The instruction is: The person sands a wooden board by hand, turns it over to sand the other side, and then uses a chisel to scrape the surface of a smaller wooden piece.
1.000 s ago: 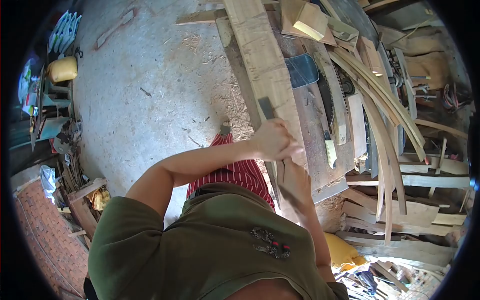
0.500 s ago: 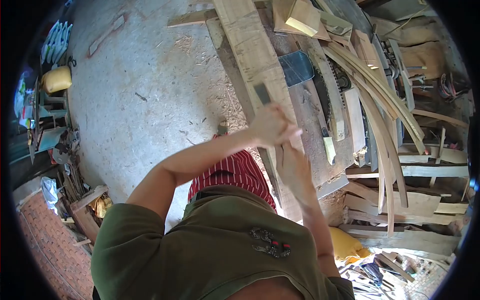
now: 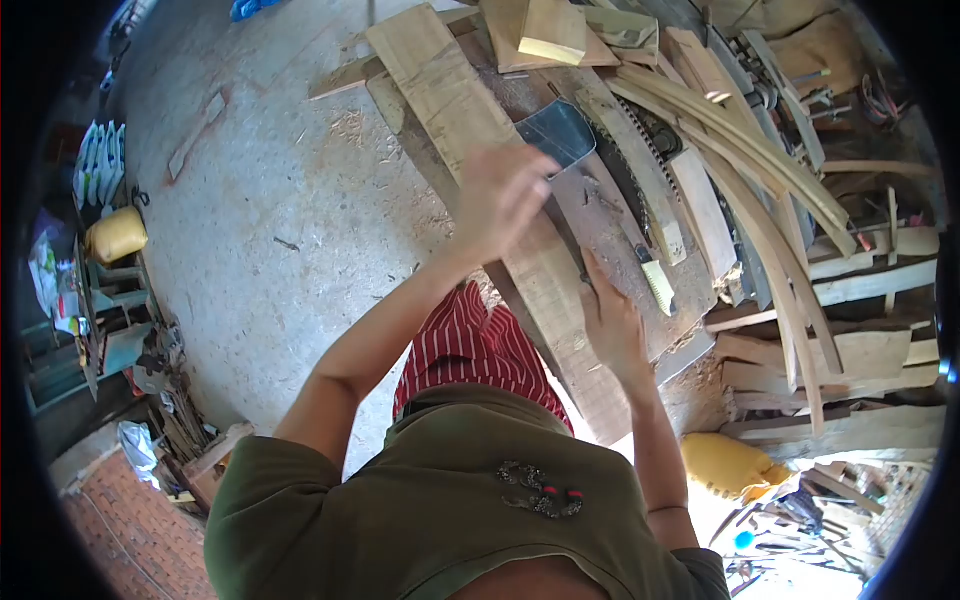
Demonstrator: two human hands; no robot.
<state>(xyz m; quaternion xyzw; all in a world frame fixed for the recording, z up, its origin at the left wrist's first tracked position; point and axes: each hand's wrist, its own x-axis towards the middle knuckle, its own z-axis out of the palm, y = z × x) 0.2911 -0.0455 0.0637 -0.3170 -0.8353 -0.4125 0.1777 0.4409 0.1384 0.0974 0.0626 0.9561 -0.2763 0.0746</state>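
Observation:
My left hand [image 3: 500, 200], blurred by motion, is over the long wooden plank [image 3: 455, 95] with its fingers apart and nothing visible in it. Lower down on the right, my right hand [image 3: 612, 325] is closed on a dark blade-like tool [image 3: 566, 235], which points up along the plank's right edge. Its handle is mostly hidden by the fingers. A dark flat sheet [image 3: 560, 135] lies just beyond my left fingertips. To the right of my right hand lies a saw with a pale handle [image 3: 657, 287].
Long curved wood strips [image 3: 770, 240] and stacked boards [image 3: 800, 380] fill the right side. Wood blocks [image 3: 552, 30] sit at the bench's far end. Shavings are scattered on the concrete floor [image 3: 250, 200]. A yellow container [image 3: 117, 235] stands at the left.
My hands, close together before, are now apart. My left hand moved up and left, while my right hand has the dark blade beside the plank's edge. The view has shifted slightly.

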